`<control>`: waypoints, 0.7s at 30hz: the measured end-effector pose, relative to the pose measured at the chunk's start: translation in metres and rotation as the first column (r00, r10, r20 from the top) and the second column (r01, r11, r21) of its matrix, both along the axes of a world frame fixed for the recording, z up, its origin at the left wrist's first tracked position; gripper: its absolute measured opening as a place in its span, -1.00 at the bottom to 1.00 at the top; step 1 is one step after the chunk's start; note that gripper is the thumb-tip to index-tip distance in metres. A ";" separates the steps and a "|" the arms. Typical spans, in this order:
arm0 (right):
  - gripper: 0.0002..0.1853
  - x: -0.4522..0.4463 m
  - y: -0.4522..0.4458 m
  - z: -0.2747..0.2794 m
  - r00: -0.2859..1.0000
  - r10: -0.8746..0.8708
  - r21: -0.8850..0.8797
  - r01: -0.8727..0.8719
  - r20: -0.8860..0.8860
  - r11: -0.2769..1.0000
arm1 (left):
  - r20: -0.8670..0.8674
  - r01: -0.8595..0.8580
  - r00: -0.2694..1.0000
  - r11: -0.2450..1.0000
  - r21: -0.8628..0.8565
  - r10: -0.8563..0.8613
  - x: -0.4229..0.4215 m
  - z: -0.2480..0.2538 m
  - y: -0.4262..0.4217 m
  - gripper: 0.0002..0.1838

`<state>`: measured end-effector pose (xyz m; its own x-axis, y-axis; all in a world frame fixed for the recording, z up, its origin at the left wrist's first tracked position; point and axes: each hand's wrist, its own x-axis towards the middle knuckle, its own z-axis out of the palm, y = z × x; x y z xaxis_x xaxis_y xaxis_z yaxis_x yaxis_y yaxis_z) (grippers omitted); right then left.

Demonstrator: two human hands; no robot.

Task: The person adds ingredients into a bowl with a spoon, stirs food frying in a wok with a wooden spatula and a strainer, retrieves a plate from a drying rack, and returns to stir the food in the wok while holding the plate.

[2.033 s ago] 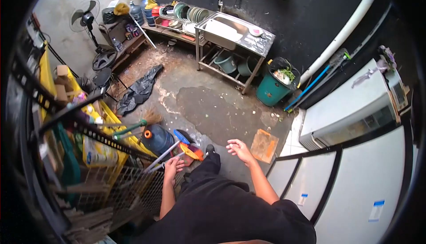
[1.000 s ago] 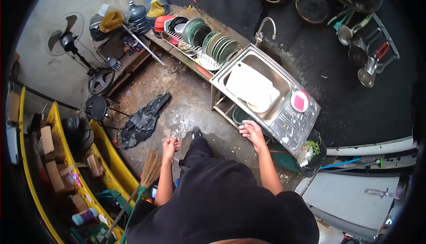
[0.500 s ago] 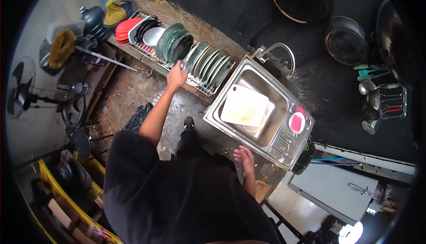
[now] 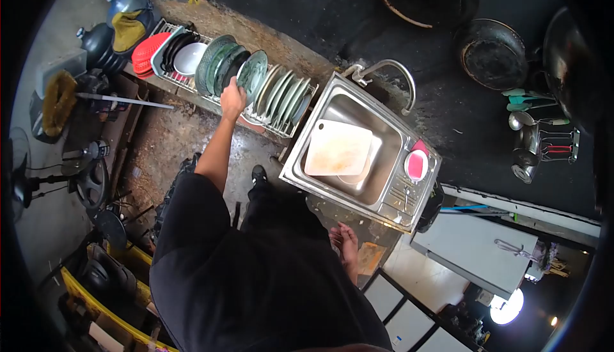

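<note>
At the dish rack [image 4: 272, 128] my left hand [image 4: 233, 99] is closed on the lower edge of a greenish glass plate [image 4: 255, 70], which leans with its face toward me. Left of it several more green glass plates [image 4: 214, 58] stand on edge, and to its right stands a row of pale plates [image 4: 281, 96]. The fingertips are partly hidden behind the hand. My right hand [image 4: 346, 244] hangs by my waist with loosely bent fingers and nothing visible in it.
A steel sink [image 4: 390, 141] holds a white cutting board [image 4: 338, 148] over a bowl. Its curved faucet [image 4: 400, 67] rises behind. A white bowl with a pink item [image 4: 417, 165] sits on the drainboard. Red baskets [image 4: 148, 53] and a white bowl [image 4: 189, 59] occupy the rack's left end.
My left hand has shifted along the rack toward the left, and the glass plate now stands apart with its face more visible. My right hand has lowered toward my body, its fingers less spread.
</note>
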<state>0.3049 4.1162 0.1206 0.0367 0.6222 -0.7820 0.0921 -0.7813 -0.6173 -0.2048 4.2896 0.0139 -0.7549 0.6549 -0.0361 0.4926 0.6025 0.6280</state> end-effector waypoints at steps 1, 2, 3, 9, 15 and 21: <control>-0.67 0.001 0.004 -0.003 1.000 0.011 0.012 -0.010 -0.018 1.000 | -0.016 -0.056 0.998 0.995 0.077 0.057 0.002 0.013 -0.008 -0.59; -0.69 0.002 0.009 -0.006 0.999 0.033 0.018 -0.033 -0.011 0.999 | -0.029 -0.112 0.993 0.982 0.154 0.118 0.005 0.025 -0.018 -0.56; -0.70 0.005 0.014 -0.010 0.998 0.059 0.022 -0.059 -0.002 0.998 | -0.015 -0.174 0.983 0.945 0.277 0.185 0.007 0.036 -0.030 -0.56; -0.64 -0.008 0.077 -0.011 0.940 0.328 0.185 -0.307 -0.094 0.933 | 0.310 -0.541 0.839 0.627 0.560 0.448 0.065 0.124 -0.130 -0.60; -0.55 -0.026 0.110 0.014 0.682 0.707 0.399 -0.604 -0.189 0.690 | 0.727 -0.781 0.614 0.373 0.502 0.308 0.204 0.162 -0.230 -0.64; -0.47 -0.024 0.086 0.059 0.087 0.905 0.562 -0.757 -0.417 0.332 | 0.787 -0.846 0.525 0.301 0.440 0.325 0.386 0.199 -0.306 -0.64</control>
